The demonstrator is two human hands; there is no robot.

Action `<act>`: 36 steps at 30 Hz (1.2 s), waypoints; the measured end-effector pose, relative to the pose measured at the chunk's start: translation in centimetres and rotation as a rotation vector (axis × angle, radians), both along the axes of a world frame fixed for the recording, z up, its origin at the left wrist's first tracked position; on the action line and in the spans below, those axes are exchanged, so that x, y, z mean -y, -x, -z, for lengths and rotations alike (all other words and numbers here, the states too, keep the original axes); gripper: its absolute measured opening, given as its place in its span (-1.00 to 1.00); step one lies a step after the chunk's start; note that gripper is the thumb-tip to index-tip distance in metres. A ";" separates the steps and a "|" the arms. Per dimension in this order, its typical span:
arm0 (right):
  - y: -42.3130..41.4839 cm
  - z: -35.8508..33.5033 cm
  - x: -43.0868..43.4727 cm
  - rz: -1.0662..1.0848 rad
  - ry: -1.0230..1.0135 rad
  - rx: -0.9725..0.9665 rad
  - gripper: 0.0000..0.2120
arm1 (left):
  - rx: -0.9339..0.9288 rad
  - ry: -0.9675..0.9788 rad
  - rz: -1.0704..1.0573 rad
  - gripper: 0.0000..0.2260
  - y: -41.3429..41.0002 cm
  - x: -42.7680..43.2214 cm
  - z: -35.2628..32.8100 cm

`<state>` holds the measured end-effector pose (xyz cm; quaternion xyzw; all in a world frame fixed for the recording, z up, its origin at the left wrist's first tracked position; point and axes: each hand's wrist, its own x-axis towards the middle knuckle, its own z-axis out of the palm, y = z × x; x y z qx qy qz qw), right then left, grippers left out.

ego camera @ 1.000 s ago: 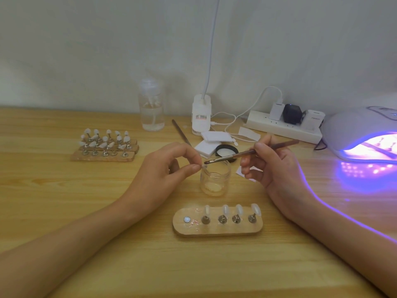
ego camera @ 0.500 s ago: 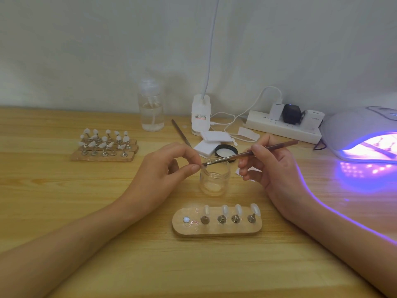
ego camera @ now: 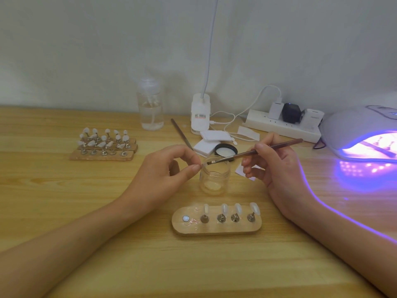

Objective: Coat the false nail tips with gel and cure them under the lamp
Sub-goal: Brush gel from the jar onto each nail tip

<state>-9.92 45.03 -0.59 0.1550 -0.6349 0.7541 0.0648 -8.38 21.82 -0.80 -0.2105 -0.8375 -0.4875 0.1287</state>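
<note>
Over the jar (ego camera: 214,181) mouth | brush (ego camera: 264,149) is held by right grip (ego camera: 277,168), bristles at left grip (ego camera: 165,171), pinched on a small piece (ego camera: 201,165), barely made out | four nail tips (ego camera: 224,208) are kept on holder (ego camera: 214,231) at 6 o'clock | open counter (ego camera: 53,190) is seen at 9 o'clock | lit lamp (ego camera: 354,130) at 3 o'clock is cut by frame edge

On the table (ego camera: 64,201), a jar (ego camera: 214,179) stands at the centre, with a brush (ego camera: 240,155) reaching over its mouth from the right. Just before the jar sits a holder (ego camera: 217,230) bearing four nail tips (ego camera: 224,208) in a row. Behind the jar lie a lid (ego camera: 226,150) and pads (ego camera: 214,136). A rack (ego camera: 103,154) lies far left, a bottle (ego camera: 151,112) stands behind, and the lamp (ego camera: 354,130) is far right.
</note>
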 end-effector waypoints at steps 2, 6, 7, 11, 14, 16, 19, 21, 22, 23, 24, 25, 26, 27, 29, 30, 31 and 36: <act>0.0 -0.1 0.1 -0.033 0.021 -0.022 -0.76 | 0.009 0.000 0.003 -0.90 0.0 0.0 0.0; -0.1 -0.1 0.3 -0.034 -0.014 -0.036 -0.84 | 0.014 -0.009 0.007 -0.89 0.0 -0.1 -0.1; 0.0 0.0 0.2 -0.013 -0.027 -0.035 -0.85 | 0.015 -0.010 0.007 -0.89 0.0 -0.2 -0.1; -0.1 0.0 0.1 0.022 -0.034 -0.050 -0.83 | 0.029 -0.006 0.001 -0.90 0.0 -0.2 -0.1; -0.2 -0.2 0.3 -0.003 0.008 -0.097 -0.75 | 0.046 -0.022 -0.001 -0.91 0.1 -0.1 -0.1; -0.3 -0.3 0.5 -0.019 -0.009 -0.113 -0.77 | 0.053 -0.029 -0.003 -0.90 0.1 -0.1 -0.1; -0.5 -0.2 0.5 -0.002 -0.041 -0.107 -0.84 | 0.053 -0.028 -0.002 -0.91 0.0 -0.1 -0.1; -0.6 -0.2 0.4 0.021 -0.043 -0.096 -0.87 | 0.046 -0.027 -0.002 -0.92 0.0 -0.1 -0.1; -0.6 -0.2 0.4 0.027 -0.045 -0.091 -0.87 | 0.043 -0.024 -0.002 -0.92 0.0 -0.1 -0.1; -0.5 -0.2 0.4 0.030 -0.048 -0.086 -0.87 | 0.040 -0.021 -0.001 -0.92 0.0 -0.1 -0.1; -0.5 -0.2 0.4 0.031 -0.053 -0.082 -0.87 | 0.038 -0.018 0.000 -0.92 0.0 -0.1 -0.2; -0.5 -0.1 0.3 0.033 -0.060 -0.079 -0.87 | 0.036 -0.016 0.000 -0.91 0.0 -0.1 -0.2; -0.4 -0.1 0.3 0.037 -0.065 -0.078 -0.87 | 0.035 -0.016 -0.001 -0.91 0.0 -0.1 -0.1; -0.4 -0.1 0.3 0.046 -0.062 -0.082 -0.86 | 0.034 -0.017 -0.001 -0.90 0.0 -0.1 -0.1; -0.5 -0.2 0.0 0.091 -0.032 -0.105 -0.80 | 0.031 -0.018 0.000 -0.90 0.0 -0.1 -0.1; -0.5 -0.3 -0.2 0.123 -0.013 -0.119 -0.77 | 0.028 -0.018 0.000 -0.90 -0.1 -0.1 -0.1; -0.5 -0.4 -0.4 0.153 0.000 -0.129 -0.74 | 0.026 -0.017 -0.001 -0.90 -0.1 -0.1 -0.1; -0.4 -0.6 -1.2 0.233 -0.006 -0.123 -0.72 | 0.012 -0.011 0.004 -0.91 -0.1 -0.2 -0.1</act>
